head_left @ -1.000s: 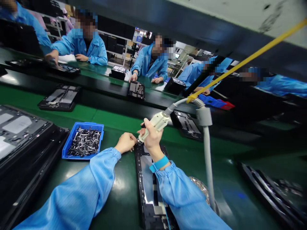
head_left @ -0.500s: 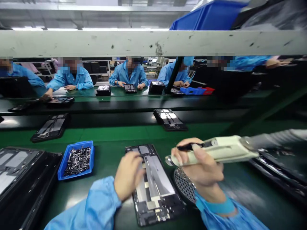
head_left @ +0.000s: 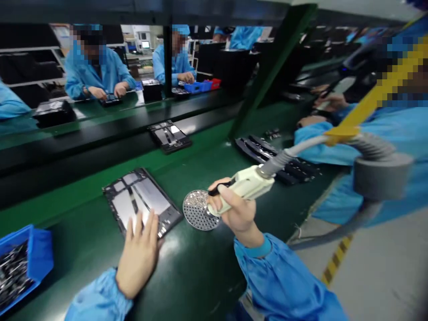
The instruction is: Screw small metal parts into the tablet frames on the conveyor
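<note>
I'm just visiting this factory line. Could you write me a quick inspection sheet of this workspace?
Surface: green conveyor belt.
Job's things: dark device panel lying flat; perforated metal disc beside it.
Clutter: blue bin of small metal parts; black frames farther along the belt.
Hands: left hand open, fingers on the panel; right hand gripping a cream handheld tool.
Cables: grey hose from the tool, with yellow strap.
Surroundings: co-workers in blue smocks along the line.

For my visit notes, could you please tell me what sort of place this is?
Probably a factory electronics assembly line: a device frame lies on a green conveyor belt, workers in blue smocks line it, and the right hand grips a hose-fed tool.
</note>
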{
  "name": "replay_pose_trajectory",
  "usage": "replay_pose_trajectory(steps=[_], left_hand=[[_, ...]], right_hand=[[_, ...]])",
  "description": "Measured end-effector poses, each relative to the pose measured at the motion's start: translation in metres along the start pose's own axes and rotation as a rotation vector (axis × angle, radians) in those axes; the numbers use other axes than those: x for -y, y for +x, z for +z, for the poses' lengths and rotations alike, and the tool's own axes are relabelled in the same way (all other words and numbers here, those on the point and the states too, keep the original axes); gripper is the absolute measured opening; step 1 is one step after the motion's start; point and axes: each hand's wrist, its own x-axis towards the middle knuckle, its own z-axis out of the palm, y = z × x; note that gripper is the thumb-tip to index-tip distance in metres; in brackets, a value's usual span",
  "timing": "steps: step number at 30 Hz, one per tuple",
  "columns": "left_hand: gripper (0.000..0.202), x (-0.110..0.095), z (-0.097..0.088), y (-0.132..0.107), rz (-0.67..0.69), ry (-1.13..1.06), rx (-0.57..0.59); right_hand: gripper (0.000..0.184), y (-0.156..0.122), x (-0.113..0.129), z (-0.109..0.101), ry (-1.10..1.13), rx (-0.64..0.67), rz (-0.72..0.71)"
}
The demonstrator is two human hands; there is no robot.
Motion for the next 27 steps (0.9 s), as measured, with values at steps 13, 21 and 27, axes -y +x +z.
replay_pose_trajectory(steps=[13,21,27], left_hand=[[0.053,0.184,-0.007,0.097,-0.692,-0.002,-0.062],[0.056,0.164,0.007,0.094,-0.657,0.06,-0.169],[0.054,0.167,0.009,0.095,-0.627,0.062,-0.172]], right_hand=[[0.043,-0.015,-0.014,0.004,0.042,0.15,0.197],[0.04,-0.016,-0.014,0.007,0.024,0.238,0.26],[0.037,-0.014,-0.012,0.009,-0.023,0.274,0.243]])
